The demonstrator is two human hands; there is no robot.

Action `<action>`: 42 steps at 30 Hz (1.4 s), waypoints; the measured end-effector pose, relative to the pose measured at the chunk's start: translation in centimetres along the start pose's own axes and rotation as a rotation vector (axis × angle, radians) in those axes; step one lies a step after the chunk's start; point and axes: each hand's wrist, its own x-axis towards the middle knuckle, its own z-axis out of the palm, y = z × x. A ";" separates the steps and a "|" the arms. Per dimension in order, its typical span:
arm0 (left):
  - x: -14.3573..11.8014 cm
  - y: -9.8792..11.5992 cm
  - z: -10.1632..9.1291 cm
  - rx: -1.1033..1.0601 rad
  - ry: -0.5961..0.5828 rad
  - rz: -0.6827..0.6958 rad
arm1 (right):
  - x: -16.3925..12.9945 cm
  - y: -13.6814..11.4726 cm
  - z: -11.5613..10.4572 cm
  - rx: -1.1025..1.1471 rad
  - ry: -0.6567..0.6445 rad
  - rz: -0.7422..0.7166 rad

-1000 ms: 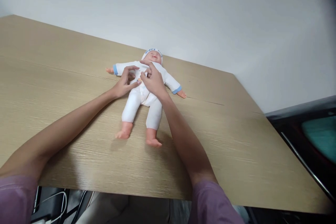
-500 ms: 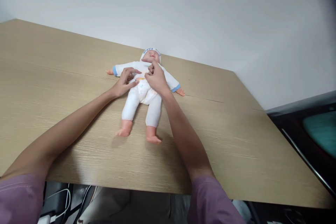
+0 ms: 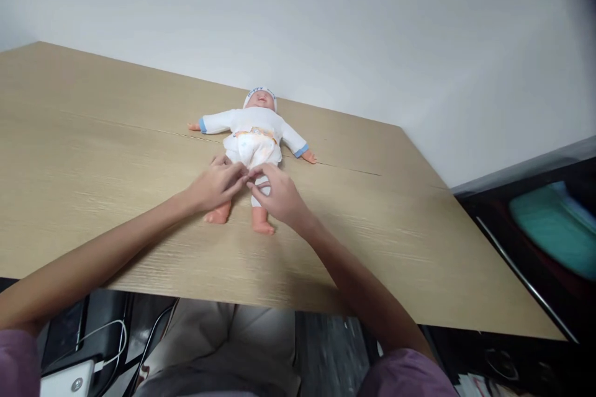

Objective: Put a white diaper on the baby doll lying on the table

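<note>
A baby doll (image 3: 254, 127) in a white top and white cap lies face up on the wooden table (image 3: 93, 136), arms spread, head toward the wall. Its white diaper with an orange print (image 3: 254, 147) is bare. My left hand (image 3: 215, 186) and my right hand (image 3: 278, 195) meet over the doll's lower legs. Both pinch the doll's white trousers (image 3: 259, 185), which are bunched low near the shins. The doll's two bare feet stick out below my fingers. My hands hide most of the trousers.
The table's near edge runs just in front of my arms, and its far edge meets a white wall. A dark piece of furniture with a teal object (image 3: 549, 229) stands at the right. A white device with a cable (image 3: 69, 378) lies below the table at the lower left.
Both hands slid from the doll's chest and waist down to its lower legs, taking the white trousers down and baring the diaper. The view has tilted down slightly.
</note>
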 end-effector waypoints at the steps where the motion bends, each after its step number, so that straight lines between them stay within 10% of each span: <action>1: -0.2 -0.1 0.1 0.030 -0.031 -0.022 | -0.7 0.6 0.0 -0.084 -0.012 0.018; 15: 2.1 -2.4 1.9 0.018 0.083 -0.249 | 0.9 2.2 3.5 -0.568 0.120 0.161; 27: 2.0 -2.6 1.9 -0.169 0.163 -0.091 | 0.6 2.2 3.2 -0.503 0.140 0.192; 42: 2.3 -4.5 2.8 -0.522 0.288 -0.435 | 0.8 3.7 1.9 -0.093 0.392 0.319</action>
